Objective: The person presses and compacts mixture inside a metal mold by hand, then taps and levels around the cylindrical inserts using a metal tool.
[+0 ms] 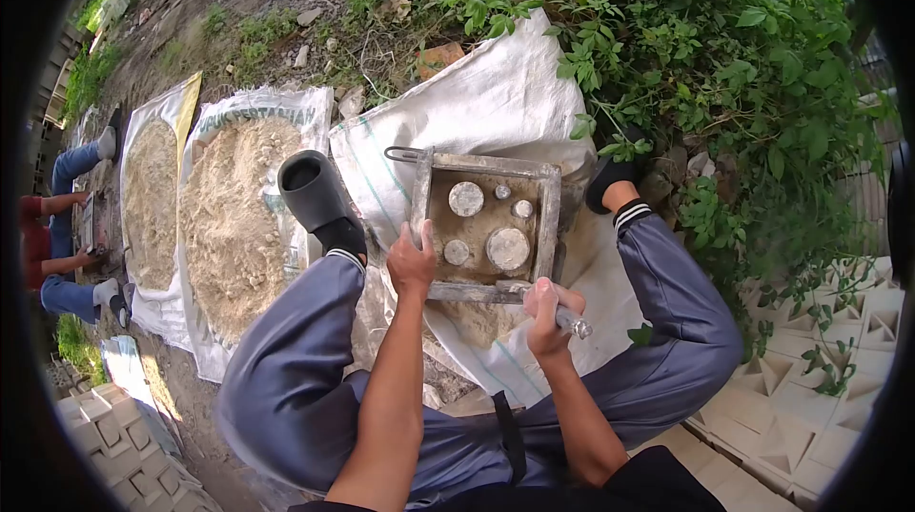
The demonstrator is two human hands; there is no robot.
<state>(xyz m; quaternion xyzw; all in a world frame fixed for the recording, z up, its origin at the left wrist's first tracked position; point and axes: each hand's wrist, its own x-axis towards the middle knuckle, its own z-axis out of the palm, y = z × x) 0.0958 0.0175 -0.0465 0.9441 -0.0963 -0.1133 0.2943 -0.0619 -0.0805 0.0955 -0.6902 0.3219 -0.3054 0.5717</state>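
Observation:
A square grey frame (549, 216) lies on white sacking between my legs. Inside it, several round pale discs (508, 249) of different sizes sit in sandy powder. My left hand (412, 262) grips the left side of the frame near its lower corner, thumb pointing up. At the lower right corner, my right hand (547, 317) is closed around a tool (574, 323) with a rounded metallic end; the tool's other end reaches the frame's lower edge. A bent metal loop (402, 154) sticks out at the frame's upper left corner.
Two sacks heaped with sandy powder (233, 216) lie to the left. A black boot (315, 193) is beside the sacking. Another person (59, 235) sits at the far left. Leafy plants (705, 54) grow upper right; patterned pale blocks (791, 398) stand lower right.

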